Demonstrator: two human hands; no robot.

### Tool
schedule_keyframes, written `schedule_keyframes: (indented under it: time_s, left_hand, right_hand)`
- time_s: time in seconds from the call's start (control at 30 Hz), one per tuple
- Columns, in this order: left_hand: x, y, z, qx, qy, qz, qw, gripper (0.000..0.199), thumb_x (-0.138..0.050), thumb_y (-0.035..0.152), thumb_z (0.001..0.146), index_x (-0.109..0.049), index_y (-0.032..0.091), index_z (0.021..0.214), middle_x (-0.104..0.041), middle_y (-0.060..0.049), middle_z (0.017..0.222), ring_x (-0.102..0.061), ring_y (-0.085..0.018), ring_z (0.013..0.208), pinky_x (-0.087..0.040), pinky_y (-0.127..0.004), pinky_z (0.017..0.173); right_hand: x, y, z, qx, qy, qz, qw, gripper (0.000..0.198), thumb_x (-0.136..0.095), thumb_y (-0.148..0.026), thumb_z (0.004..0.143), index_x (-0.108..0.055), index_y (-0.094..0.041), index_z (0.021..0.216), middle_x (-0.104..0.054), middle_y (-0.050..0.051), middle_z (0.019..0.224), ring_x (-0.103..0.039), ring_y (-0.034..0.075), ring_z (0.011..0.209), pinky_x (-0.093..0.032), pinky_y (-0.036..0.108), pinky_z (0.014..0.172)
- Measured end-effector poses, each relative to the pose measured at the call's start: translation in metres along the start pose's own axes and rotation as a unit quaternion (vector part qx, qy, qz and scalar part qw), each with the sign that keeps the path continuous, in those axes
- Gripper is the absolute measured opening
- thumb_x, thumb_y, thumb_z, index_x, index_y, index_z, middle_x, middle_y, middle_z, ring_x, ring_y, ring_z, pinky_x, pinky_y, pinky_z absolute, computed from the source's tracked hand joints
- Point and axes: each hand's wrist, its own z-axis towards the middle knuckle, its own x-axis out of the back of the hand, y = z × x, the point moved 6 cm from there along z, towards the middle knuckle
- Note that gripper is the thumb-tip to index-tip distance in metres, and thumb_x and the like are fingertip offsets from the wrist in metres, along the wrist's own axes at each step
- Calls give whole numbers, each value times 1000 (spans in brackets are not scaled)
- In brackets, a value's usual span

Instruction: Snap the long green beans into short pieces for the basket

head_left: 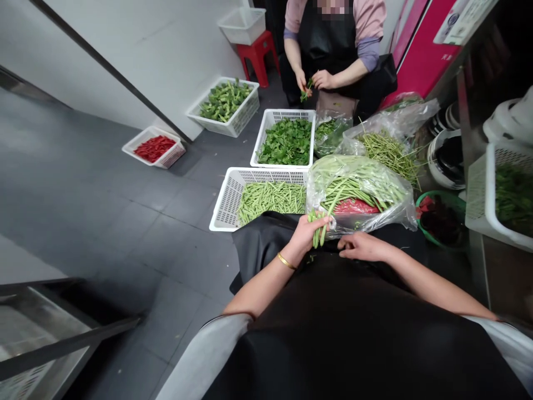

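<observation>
My left hand [311, 230], with a gold bracelet at the wrist, is closed around a bunch of cut green beans [318, 238]. One long bean rises from that grip towards the clear plastic bag [400, 194]. Inside the bag lie long green beans [353, 186] and something red. Just right of the bunch, my right hand [361, 246] has curled fingers low over the black apron [333, 322]; what they hold, if anything, is hidden. Short bean pieces [272, 200] fill much of a white perforated basket [222, 203] ahead of my left hand.
A co-worker [333, 50] sits opposite, handling green leaves. Before them stands a white basket [254, 150] of leafy greens. Baskets of cut greens [227, 100] and red peppers [155, 148] stand left. Stems [389, 153], buckets [447, 158] and a green basin [441, 219] crowd the right.
</observation>
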Motion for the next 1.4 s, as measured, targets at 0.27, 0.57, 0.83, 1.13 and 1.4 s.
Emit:
schedule_keyframes:
  time_s: [0.27, 0.57, 0.83, 1.13, 1.4]
  left_hand:
    - [2, -15, 6, 49, 30, 17, 998, 22, -70, 30, 65, -63, 10, 66, -57, -1, 48, -47, -8, 36, -34, -20, 36]
    - [6, -17, 13, 28, 5, 27, 999, 31, -74, 36, 68, -55, 13, 77, -62, -1, 60, -59, -11, 48, -47, -22, 49]
    - [-13, -26, 1, 96, -252, 227, 936, 28, -79, 33, 63, -59, 13, 69, -58, 1, 58, -52, -8, 46, -41, -19, 46]
    - [-11, -41, 19, 122, -105, -77, 984, 36, -79, 38, 64, -62, 11, 82, -65, -6, 70, -62, -14, 56, -49, -27, 56]
    - [-1, -46, 24, 173, -77, -109, 976, 40, -83, 23, 53, -63, 12, 87, -49, 6, 51, -44, -6, 43, -46, -25, 50]
  right_hand:
    - [57, -42, -19, 113, 347, 109, 925, 29, -59, -46, 86, -68, -19, 92, -67, 3, 69, -61, 15, 58, -52, 30, 62]
    - [14, -1, 7, 55, 195, 202, 958, 35, -55, -51, 87, -64, -17, 93, -69, 3, 68, -64, 16, 53, -52, 29, 54]
    - [2, -6, -13, 108, 39, -228, 967, 29, -48, -28, 90, -62, -17, 67, -64, 8, 63, -57, 16, 55, -39, 28, 55]
    - [25, 23, 25, 10, 260, 342, 903, 53, -37, -68, 88, -59, -20, 83, -53, -1, 55, -53, 14, 48, -44, 26, 50]
    - [99, 71, 91, -168, 229, -316, 905, 35, -44, -25, 93, -58, -9, 121, -64, 23, 112, -64, 27, 93, -46, 37, 78]
